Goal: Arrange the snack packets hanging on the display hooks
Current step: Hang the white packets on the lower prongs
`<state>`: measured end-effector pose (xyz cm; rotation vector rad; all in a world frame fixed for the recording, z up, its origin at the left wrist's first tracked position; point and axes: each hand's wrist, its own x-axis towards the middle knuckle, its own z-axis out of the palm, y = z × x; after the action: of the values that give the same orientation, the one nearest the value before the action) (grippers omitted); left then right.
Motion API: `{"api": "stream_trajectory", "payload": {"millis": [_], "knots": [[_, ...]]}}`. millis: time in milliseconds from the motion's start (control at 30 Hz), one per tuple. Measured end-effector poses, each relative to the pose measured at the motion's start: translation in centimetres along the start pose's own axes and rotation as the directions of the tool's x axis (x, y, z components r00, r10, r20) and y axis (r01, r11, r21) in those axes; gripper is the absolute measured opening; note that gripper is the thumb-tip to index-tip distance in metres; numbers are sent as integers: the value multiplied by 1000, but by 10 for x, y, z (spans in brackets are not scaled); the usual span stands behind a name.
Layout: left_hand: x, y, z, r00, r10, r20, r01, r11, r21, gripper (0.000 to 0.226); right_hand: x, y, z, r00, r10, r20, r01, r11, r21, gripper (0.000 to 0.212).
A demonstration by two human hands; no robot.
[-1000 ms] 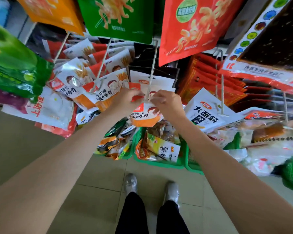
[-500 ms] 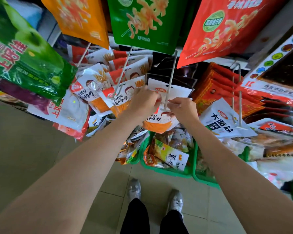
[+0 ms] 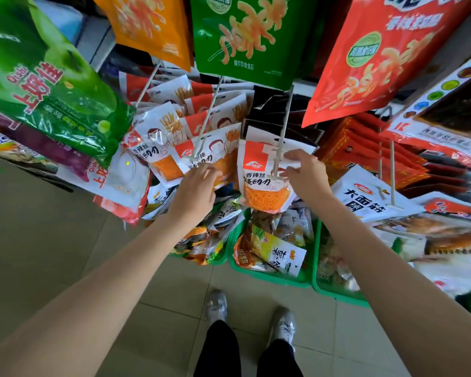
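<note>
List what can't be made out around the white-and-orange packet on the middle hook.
- Head view: the black packets behind the front packet; their faces are covered.
- Left hand: its fingertips, hidden behind the hand.
- Right hand: its grip on the packet edge, blurred.

- Right hand (image 3: 303, 174) pinches the right edge of the front orange-and-white packet (image 3: 264, 183) on the middle hook (image 3: 282, 137).
- Left hand (image 3: 195, 190) touches the neighbouring packet (image 3: 215, 153) to its left.
- Green baskets (image 3: 272, 280) sit below on the floor.
</note>
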<state>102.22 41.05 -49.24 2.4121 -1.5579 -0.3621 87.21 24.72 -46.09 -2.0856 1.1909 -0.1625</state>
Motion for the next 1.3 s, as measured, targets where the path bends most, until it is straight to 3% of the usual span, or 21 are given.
{"api": "stream_trajectory", "payload": {"millis": [67,200,300,367,467,533,633,733,833,933,1100,1200,1300], "knots": [[1,2,-1,1000,3,-17,-4,1000,-26,42,0,-2,1,1000,-9,-4,9,999,-40,24],[9,10,-2,996,60,-68,-66,995,-79,42,-10,-6,-4,1000,24,-7,-24,998,56,14],[7,22,-5,981,115,-156,-144,970,-196,39,-19,0,-13,951,127,283,-155,985,81,9],[0,23,-7,971,141,-191,-180,962,-205,38,-31,1,-9,920,117,375,-160,984,85,11],[-18,3,-5,972,167,-167,-185,978,-98,42,-39,-9,14,955,26,295,-36,999,28,6],[-25,-18,-5,982,84,-170,-99,992,-82,42,-34,-25,35,967,-47,250,46,999,9,15],[-22,-41,-11,979,-103,-176,69,979,-191,21,-24,-49,67,985,-54,164,31,990,140,17],[-8,-54,-22,956,-256,-144,188,911,-367,19,-21,-68,94,999,-15,49,2,965,263,15],[8,-63,-31,927,-347,-143,212,800,-562,12,-12,-89,107,998,-27,-63,45,951,307,16],[29,-68,-31,904,-400,-149,234,757,-610,13,6,-101,108,992,-69,-102,96,954,283,18],[63,-69,-26,885,-422,-197,294,834,-466,20,33,-102,105,994,-53,-99,74,970,232,19],[86,-69,-29,905,-383,-187,237,817,-526,20,57,-101,103,983,18,-184,24,974,227,24],[101,-72,-28,937,-332,-104,224,805,-550,22,78,-98,104,985,74,-154,-28,959,280,32]]}}
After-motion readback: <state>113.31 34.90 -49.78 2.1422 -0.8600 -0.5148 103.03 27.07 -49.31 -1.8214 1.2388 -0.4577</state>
